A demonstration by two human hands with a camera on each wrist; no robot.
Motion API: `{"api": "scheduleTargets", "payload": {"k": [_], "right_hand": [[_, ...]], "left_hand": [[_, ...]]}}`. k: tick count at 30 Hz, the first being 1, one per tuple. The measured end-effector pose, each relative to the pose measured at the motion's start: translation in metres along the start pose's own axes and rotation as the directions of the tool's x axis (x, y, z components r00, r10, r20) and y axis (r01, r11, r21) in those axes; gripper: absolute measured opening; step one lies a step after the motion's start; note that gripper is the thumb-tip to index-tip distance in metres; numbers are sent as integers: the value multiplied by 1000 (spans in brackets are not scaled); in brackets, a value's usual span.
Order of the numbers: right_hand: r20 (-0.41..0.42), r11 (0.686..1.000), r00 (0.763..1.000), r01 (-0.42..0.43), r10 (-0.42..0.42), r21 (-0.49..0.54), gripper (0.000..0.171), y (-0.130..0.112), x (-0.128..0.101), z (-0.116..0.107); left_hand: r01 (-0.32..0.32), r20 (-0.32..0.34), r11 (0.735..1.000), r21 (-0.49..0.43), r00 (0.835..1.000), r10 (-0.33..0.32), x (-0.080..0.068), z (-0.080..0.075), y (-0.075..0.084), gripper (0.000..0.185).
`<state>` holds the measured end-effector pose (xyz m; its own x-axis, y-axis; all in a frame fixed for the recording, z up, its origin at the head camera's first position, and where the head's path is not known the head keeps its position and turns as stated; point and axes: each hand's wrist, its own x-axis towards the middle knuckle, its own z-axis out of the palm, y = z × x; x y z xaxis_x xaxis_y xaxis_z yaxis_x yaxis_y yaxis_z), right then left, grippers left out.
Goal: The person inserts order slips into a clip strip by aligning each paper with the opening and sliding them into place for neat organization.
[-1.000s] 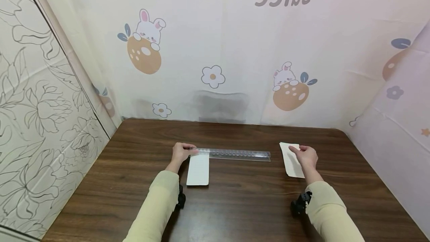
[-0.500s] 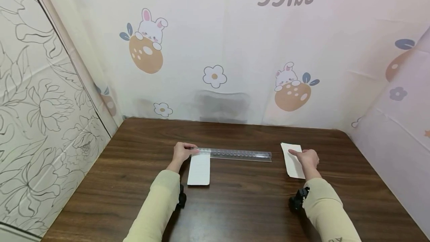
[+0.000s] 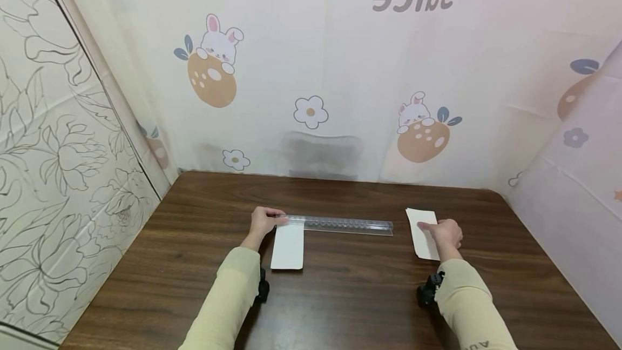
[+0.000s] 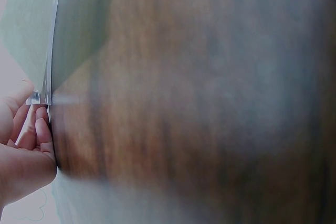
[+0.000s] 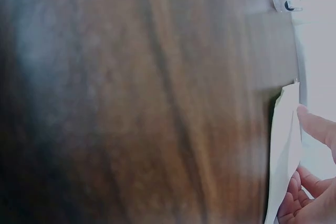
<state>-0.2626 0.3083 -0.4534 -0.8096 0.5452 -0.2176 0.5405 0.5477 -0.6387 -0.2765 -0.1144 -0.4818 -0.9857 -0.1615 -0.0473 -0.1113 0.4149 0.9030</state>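
A long clear plastic strip (image 3: 347, 224) with a row of bumps lies across the table. Its left end is between the thumb and fingers of my left hand (image 3: 262, 221); the left wrist view shows this pinch on the strip's end (image 4: 38, 98). A white rectangular paper (image 3: 288, 247) lies by that end, its top edge meeting the strip. To the right, my right hand (image 3: 446, 234) pinches a small stack of white papers (image 3: 421, 234), thumb on top. In the right wrist view the stack (image 5: 285, 145) looks slightly bent, with the fingers curled at its edge.
The brown wooden table (image 3: 350, 296) ends at a printed curtain (image 3: 311, 58) behind it. A floral panel (image 3: 73, 150) stands along the left side, and more curtain (image 3: 573, 204) hangs on the right.
The right hand's fingers have curled in a little more beside the paper stack. The left hand, strip and left paper look the same, apart from a slight shift of the whole view.
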Motion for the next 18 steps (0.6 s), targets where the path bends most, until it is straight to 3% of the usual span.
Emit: {"api": "scheduleTargets", "payload": {"k": [18], "right_hand": [[-41, 1000, 999, 28, -28, 0, 55, 5, 3, 2]], "left_hand": [[-21, 5, 1000, -1, 1000, 21, -1, 0, -1, 17]]}}
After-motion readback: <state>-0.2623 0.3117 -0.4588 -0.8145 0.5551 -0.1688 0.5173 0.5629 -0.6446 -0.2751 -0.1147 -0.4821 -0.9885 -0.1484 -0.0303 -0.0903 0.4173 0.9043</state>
